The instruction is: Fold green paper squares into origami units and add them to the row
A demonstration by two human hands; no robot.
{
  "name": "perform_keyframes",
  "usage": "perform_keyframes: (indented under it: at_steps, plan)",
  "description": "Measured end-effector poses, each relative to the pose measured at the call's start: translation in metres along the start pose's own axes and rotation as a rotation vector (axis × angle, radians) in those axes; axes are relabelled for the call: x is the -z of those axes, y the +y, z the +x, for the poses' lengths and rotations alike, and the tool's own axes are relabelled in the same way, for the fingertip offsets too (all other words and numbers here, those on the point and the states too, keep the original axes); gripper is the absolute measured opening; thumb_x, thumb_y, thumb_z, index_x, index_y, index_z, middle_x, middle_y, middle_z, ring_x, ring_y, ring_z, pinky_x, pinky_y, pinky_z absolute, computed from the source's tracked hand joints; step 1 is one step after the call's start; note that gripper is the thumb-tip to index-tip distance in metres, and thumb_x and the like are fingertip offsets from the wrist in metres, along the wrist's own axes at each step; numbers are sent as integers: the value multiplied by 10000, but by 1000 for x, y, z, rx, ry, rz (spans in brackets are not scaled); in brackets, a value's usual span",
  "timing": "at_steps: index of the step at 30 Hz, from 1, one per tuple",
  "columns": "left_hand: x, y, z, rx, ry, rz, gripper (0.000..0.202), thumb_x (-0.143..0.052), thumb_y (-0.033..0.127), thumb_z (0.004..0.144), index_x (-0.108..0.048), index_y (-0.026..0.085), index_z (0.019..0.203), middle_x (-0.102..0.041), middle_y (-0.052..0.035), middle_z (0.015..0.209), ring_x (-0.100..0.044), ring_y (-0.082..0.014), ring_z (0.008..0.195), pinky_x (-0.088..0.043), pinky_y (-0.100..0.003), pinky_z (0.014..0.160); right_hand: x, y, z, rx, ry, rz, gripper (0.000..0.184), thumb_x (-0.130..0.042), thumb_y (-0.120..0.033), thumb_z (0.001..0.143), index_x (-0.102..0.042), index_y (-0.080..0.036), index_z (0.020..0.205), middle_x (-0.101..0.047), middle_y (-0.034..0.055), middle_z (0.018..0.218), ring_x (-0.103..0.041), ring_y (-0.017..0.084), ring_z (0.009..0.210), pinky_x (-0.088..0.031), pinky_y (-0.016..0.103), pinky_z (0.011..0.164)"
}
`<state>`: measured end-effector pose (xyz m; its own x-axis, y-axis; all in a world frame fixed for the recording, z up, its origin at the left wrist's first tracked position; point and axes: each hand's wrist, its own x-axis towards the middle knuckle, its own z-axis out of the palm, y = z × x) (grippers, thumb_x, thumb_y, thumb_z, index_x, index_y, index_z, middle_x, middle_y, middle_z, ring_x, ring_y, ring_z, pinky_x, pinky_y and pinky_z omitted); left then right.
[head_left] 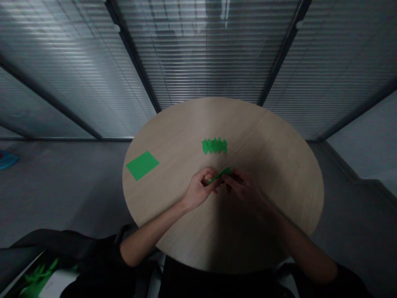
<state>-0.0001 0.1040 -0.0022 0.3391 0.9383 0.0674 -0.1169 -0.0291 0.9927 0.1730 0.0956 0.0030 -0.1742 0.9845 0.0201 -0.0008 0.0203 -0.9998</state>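
Both of my hands meet over the middle of a round wooden table (279, 165). My left hand (198, 191) and my right hand (243, 187) are closed in a pinch on a small folded piece of green paper (221, 174), held between them just above the tabletop. A row of several folded green paper pieces (214, 145) lies a little beyond my hands. A flat green square sheet (142, 165) lies at the table's left side.
Glass walls with horizontal blinds (198, 54) and dark frames stand behind the table. Grey floor surrounds it. More green paper (39, 278) lies at the lower left beside my dark sleeve. A blue object (6, 159) sits on the floor at far left.
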Motion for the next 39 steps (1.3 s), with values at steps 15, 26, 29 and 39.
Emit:
perform_keyframes:
  at_steps: [15,26,29,39]
  plan:
    - [-1,-1,-5,-3,-3,138,236,-737,335,856,-595,152,812,-579,30,585,-584,-91,504,-446,-183,459,4,1,-1,-24,46,-26,309,-767,-503,791,-686,-208,747,-662,3,623,-593,136,525,-463,258,495]
    - [3,1,-2,-131,155,46,161,-732,271,852,-623,164,903,-617,15,684,-579,-92,547,-525,-205,512,8,-1,1,-19,-18,41,259,-783,-456,791,-713,-208,817,-706,16,736,-662,151,644,-555,296,634]
    - [3,0,-3,-160,170,87,209,-728,260,866,-618,163,1016,-640,-1,755,-587,-98,589,-528,-211,550,7,1,1,-6,-63,42,240,-752,-443,821,-727,-207,856,-708,17,760,-646,141,643,-541,287,636]
    - [5,0,-8,-419,147,401,167,-667,221,936,-645,187,1099,-633,-58,954,-616,-143,803,-513,-224,643,2,4,0,-17,-16,53,265,-744,-470,824,-738,-206,847,-714,26,750,-655,150,642,-538,286,625]
